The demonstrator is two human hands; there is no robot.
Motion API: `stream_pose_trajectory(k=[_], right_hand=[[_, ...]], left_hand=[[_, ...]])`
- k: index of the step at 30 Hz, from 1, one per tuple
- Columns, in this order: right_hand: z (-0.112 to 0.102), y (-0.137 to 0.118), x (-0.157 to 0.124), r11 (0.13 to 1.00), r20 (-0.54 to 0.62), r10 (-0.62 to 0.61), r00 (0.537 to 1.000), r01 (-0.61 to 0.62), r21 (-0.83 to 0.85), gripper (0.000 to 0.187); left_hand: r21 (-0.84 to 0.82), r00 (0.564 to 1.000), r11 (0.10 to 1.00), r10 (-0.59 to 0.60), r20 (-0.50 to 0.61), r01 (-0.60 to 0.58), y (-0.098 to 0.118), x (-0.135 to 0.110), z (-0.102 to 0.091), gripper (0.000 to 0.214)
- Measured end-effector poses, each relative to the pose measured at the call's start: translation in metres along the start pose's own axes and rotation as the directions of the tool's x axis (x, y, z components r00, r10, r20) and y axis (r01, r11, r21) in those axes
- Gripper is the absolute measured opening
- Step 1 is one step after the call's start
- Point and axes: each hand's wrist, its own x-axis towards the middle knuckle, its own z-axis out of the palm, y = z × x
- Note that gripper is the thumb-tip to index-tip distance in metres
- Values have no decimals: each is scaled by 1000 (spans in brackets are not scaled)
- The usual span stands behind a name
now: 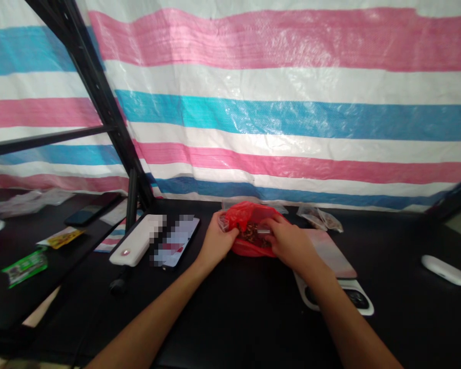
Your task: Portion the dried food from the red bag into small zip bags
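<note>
A red plastic bag [253, 251] lies open on the black table, with small brown dried pieces [249, 233] inside. My left hand [218, 238] is closed on the bag's left rim, its thumb over the edge. A crumpled bit of clear plastic [223, 221] shows by those fingers. Reaching into the bag from the right, my right hand [286, 238] has its fingers curled round a short, silvery metal object [264, 231]. Most of that object is hidden by the fingers and the contents, so its kind does not show.
Right of the bag is a white digital scale [364, 307] with a pinkish plate. Clear packets [318, 219] lie behind it. A white earbud case [444, 270] is far right. Left are a phone [182, 241], a white device [138, 241], a black frame post [111, 113] and a green packet [26, 267].
</note>
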Motion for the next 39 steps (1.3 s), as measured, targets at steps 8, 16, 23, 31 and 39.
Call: stream_pose_trajectory(k=[8, 16, 23, 31, 39], right_hand=[[5, -11, 2, 998, -20, -50, 999, 50, 22, 38], [11, -8, 4, 979, -44, -67, 997, 74, 188, 39], [16, -10, 4, 909, -26, -77, 997, 81, 408, 32], [32, -13, 10, 719, -63, -134, 989, 141, 681, 17], [31, -5, 19, 453, -128, -167, 978, 191, 871, 20]], left_hand=[[-4, 990, 1000, 18, 138, -18, -1, -3, -2, 15], [-270, 977, 951, -103, 186, 152, 8, -2, 0, 15], [-365, 966, 906, -140, 217, 214, 8, -2, 1, 20], [-184, 1000, 983, -19, 7, 20, 1, 2, -1, 16], [208, 931, 944, 299, -208, -257, 5, -2, -11, 19]])
